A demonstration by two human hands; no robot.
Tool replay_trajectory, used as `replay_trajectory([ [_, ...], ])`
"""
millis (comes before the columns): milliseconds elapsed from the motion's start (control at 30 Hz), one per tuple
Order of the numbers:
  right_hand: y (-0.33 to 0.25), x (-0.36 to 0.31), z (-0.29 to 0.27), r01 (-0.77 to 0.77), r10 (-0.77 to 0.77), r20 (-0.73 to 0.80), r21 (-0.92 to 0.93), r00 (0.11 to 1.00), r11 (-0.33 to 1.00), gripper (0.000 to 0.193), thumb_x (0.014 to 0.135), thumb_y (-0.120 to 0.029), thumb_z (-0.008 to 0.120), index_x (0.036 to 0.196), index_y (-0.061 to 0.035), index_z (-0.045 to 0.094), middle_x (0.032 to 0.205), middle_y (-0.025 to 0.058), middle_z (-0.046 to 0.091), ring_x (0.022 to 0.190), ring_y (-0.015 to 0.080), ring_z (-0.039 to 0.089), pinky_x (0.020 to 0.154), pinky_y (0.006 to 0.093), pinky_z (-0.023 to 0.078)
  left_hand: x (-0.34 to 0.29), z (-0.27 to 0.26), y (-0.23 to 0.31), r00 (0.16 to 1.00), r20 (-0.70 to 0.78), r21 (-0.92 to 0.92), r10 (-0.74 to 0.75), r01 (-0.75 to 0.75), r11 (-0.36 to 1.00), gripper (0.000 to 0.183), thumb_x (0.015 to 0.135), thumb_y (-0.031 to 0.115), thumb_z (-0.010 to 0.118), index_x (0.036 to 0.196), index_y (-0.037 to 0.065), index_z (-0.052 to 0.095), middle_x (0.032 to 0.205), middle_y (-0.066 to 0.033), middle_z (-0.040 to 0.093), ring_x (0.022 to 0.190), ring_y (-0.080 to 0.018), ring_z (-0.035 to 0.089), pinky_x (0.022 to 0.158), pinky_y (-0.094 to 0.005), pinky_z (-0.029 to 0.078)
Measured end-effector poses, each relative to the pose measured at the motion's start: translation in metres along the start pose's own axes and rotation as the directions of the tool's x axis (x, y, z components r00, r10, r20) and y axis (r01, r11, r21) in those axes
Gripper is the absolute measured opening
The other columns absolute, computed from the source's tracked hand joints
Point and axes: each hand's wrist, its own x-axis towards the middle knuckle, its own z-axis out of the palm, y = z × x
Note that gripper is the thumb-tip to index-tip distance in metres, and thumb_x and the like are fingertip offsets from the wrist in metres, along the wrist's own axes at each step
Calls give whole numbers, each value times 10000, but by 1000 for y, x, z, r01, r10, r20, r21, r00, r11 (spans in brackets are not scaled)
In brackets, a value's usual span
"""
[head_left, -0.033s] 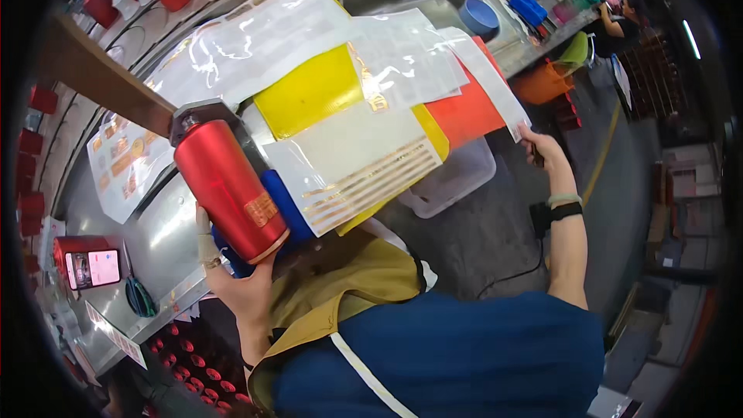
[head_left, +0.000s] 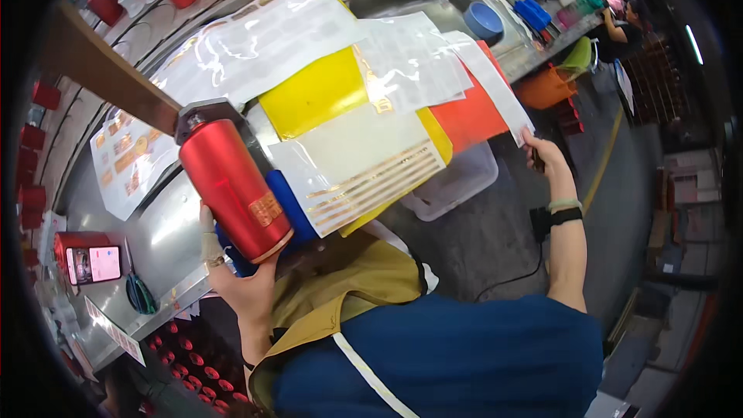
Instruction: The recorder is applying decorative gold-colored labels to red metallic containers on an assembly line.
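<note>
A red metal bottle with a gold label near its lower end lies tilted, its upper end in a dark fitting below a wooden bar. My left hand is closed round its near end, with covering on one finger. At the right my right hand pinches the near end of a long white strip. That strip lies over a red sheet. Left of it is a clear sheet with gold stripes, on top of a yellow sheet. A blue piece shows beside the bottle.
A sink with a blue bowl is at the back. The wooden bar slants in from the left. A phone and dark-handled scissors lie at the left edge. A clear plastic tub sits below the sheets. Another person sits far right.
</note>
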Motion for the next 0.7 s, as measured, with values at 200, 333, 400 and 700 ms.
replay_trajectory([
  [200, 20, 13, -22, 48, -48, 84, 9, 995, 999, 272, 903, -313, 808, 851, -68, 702, 785, 58, 693, 677, 173, 644, 585, 338, 525, -3, -4, -1, 1000, 17, -21, -14, 15, 1000, 1033, 675, 169, 979, 1536, -35, 447, 1556, -212, 498, 1438, -333, 490, 1194, -421, 363],
  [333, -43, -47, 13, 125, -677, -272, -870, 684, 476, 174, 924, -184, 719, 1005, -34, 754, 978, 142, 775, 870, 304, 742, 776, 399, 568, -4, -6, -6, 1000, 1, -5, -18, 18, 1000, 1018, 685, 177, 974, 1530, -39, 450, 1551, -225, 498, 1437, -352, 489, 1194, -431, 368],
  [400, -94, -55, 37, 455, -831, -90, -802, 549, 388, 209, 927, -175, 703, 1058, -20, 754, 987, 151, 779, 917, 315, 752, 816, 392, 557, -3, -6, -5, 1000, -11, -23, 0, -1, 1000, 987, 702, 188, 969, 1516, -44, 462, 1542, -235, 501, 1424, -360, 503, 1186, -433, 383],
  [700, -276, 46, 242, 826, -807, 397, -532, 438, 187, 223, 920, -212, 731, 1058, -41, 769, 845, 93, 737, 772, 176, 670, 746, 328, 523, -1, -6, -1, 996, 24, -75, -85, 86, 993, 1119, 675, 222, 986, 1581, -5, 369, 1555, -198, 478, 1385, -354, 508, 1150, -437, 418],
])
